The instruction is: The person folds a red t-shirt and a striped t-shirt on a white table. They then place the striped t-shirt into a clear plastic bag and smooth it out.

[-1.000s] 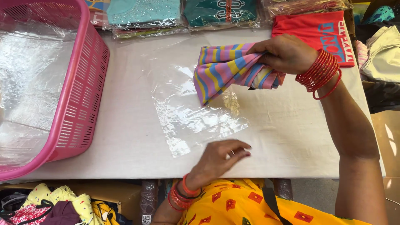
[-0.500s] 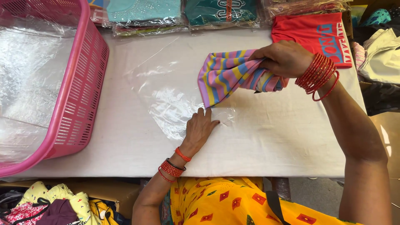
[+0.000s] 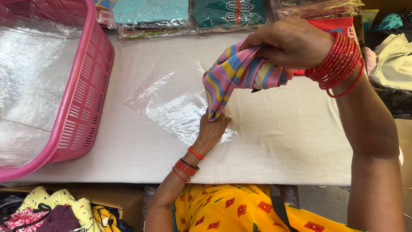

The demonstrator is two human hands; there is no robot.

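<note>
The right hand [image 3: 296,43] grips a folded striped garment [image 3: 234,77], fingers curled tight around its upper end, so that it hangs over the table's [image 3: 279,141] middle. At about seven o'clock from it, the left hand [image 3: 212,131] lies with fingers flat and narrow on the near edge of a clear plastic bag [image 3: 167,99], pinning it to the white cloth. This looks like the bagging step: the bag's mouth needs opening before the garment's lower corner can slide in. A pink basket [image 3: 86,94] stands at nine o'clock.
</note>
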